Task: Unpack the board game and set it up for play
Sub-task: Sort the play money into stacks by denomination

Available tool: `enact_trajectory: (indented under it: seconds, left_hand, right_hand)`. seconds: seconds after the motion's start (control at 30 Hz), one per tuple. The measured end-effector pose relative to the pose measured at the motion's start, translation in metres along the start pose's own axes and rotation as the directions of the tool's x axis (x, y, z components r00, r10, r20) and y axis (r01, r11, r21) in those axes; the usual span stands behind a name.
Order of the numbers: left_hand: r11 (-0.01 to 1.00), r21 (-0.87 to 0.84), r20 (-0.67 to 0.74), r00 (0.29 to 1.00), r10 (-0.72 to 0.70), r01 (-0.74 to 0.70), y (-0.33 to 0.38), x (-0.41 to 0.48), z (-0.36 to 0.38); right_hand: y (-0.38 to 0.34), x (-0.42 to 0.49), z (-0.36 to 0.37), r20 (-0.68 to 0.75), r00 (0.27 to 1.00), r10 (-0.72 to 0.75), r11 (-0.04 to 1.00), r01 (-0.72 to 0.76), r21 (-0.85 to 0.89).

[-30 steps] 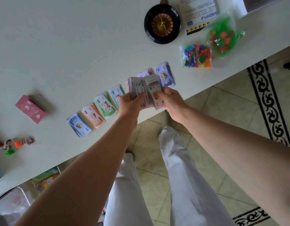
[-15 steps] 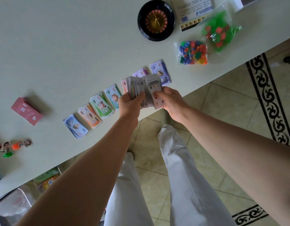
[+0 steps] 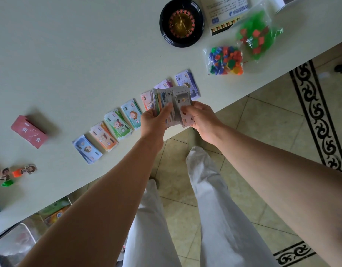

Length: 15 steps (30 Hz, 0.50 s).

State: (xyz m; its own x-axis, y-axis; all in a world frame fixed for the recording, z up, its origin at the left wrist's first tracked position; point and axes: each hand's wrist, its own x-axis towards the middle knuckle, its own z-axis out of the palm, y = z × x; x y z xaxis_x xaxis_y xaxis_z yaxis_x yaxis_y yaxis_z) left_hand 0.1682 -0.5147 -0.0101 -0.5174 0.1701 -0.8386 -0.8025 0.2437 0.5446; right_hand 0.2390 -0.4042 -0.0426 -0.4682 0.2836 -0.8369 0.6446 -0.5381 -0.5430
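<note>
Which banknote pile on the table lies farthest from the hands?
The blue pile at the row's left end, beside the orange pile; all others lie nearer.

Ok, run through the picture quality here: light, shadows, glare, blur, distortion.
Head view: dim, flat light on the table; soft shadow right of the red card pack; small glints on the green-piece bag; wide-angle stretch swells both forearms toward the bottom; the held play money stack reads fairly sharp, the figures at far left soft.
</note>
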Motion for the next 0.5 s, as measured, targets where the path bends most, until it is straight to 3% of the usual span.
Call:
enact_trajectory:
  seconds: [0.3, 0.5]
  left_hand:
    - [0.989, -0.134, 0.052, 0.997, -0.063, 0.07, 0.001, -0.004, 0.012]
    - [0.999, 0.051, 0.06, 0.998, -0.016, 0.013, 0.0, 0.008, 0.025]
  right_hand:
    - [0.0, 0.002, -0.008, -0.004, 1.0, 0.009, 1.0, -0.009, 0.013]
    - [-0.006, 0.002, -0.012, 0.054, 0.995, -0.087, 0.991, 0.092, -0.094]
